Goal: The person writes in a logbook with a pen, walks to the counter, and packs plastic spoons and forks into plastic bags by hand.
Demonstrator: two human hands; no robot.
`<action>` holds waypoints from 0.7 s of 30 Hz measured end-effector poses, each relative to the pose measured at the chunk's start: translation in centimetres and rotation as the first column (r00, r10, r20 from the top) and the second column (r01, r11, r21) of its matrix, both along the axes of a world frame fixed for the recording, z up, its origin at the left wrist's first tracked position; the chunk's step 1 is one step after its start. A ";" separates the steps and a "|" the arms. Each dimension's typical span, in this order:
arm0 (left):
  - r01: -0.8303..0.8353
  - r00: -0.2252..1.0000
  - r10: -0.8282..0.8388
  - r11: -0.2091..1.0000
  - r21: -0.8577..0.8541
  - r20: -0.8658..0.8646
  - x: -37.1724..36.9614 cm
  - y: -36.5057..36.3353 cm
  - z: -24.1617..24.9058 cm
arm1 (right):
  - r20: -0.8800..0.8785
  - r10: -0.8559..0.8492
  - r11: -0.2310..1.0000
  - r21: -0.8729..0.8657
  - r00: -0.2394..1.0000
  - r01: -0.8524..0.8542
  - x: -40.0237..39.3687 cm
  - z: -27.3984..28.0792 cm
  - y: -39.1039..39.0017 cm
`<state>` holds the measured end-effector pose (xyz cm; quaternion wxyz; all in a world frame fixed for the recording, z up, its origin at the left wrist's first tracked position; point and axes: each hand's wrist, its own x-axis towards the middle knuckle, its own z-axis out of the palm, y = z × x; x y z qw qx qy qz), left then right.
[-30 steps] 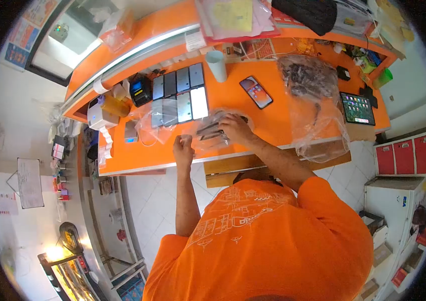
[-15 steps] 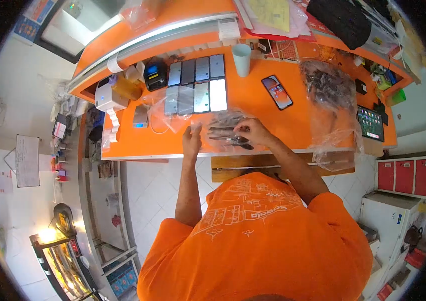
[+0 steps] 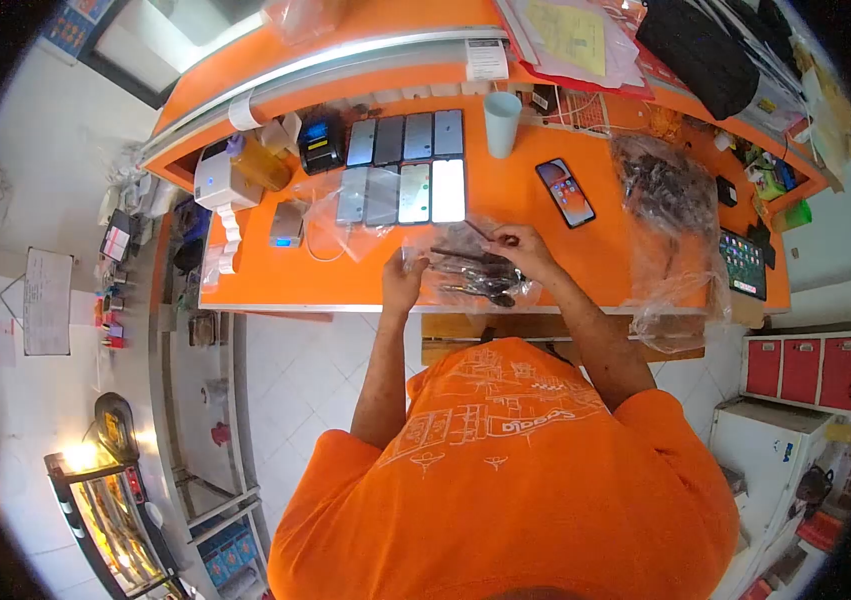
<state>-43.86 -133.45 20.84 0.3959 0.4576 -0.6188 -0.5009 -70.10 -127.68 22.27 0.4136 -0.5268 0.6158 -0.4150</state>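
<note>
On the front of the orange desk [image 3: 325,285] lies a clear plastic bag [image 3: 460,238] with several dark, slender items [image 3: 485,283] in it, some with rounded ends. My left hand [image 3: 404,283] is closed at the bag's left edge, its fingertips beside the end of one dark item. In my right hand [image 3: 527,252], above the bag's right side, is a thin dark stick-like item [image 3: 480,231], pinched and pointing up to the left. Its exact kind is too small to tell. Two rows of phones [image 3: 415,192] lie just beyond the bag.
A lit phone [image 3: 565,193] and a pale cup [image 3: 501,125] stand right of the rows. Farther right are a large plastic bag of dark items [image 3: 667,190] and a tablet [image 3: 742,262]. At left sit a small scale [image 3: 287,222], a black device [image 3: 320,143] and a white printer [image 3: 223,178].
My right hand has lifted a little and now shows the thin dark item above the bag. My left hand has shifted slightly right. The camera view has moved a little.
</note>
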 end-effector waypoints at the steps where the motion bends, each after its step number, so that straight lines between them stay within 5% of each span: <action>1: 0.003 1.000 -0.003 1.000 -0.003 -0.004 0.0 0.1 -0.3 | -0.003 0.033 0.999 -0.016 0.999 -0.033 0.2 0.2 0.2; 6: -0.002 0.994 0.004 1.000 -0.012 0.113 -0.7 0.8 1.4 | -0.228 0.093 0.950 -0.271 0.969 -0.155 2.6 1.9 0.8; 9: 0.028 0.998 -0.025 0.998 -0.052 0.058 -0.8 0.6 0.1 | -0.584 0.051 0.869 -0.374 0.810 -0.324 3.0 0.8 0.3; 12: -0.008 0.999 0.017 0.982 -0.188 0.047 -0.4 0.0 -2.3 | 0.053 0.165 0.959 -0.240 0.985 -0.148 3.1 1.1 0.2; 15: -0.045 0.997 0.053 0.985 -0.166 0.048 -0.4 0.8 -1.1 | 0.289 0.000 0.978 -0.199 0.957 0.060 2.4 1.2 0.0; 18: -0.109 0.992 0.120 0.961 -0.256 0.030 -0.7 0.8 -1.1 | 0.146 -0.239 0.933 -0.239 0.960 0.269 2.1 3.8 0.6; 21: -0.042 0.996 0.052 0.990 0.135 -0.071 0.5 0.5 -0.5 | 0.113 -0.352 0.830 -0.421 0.929 0.365 2.5 5.2 2.0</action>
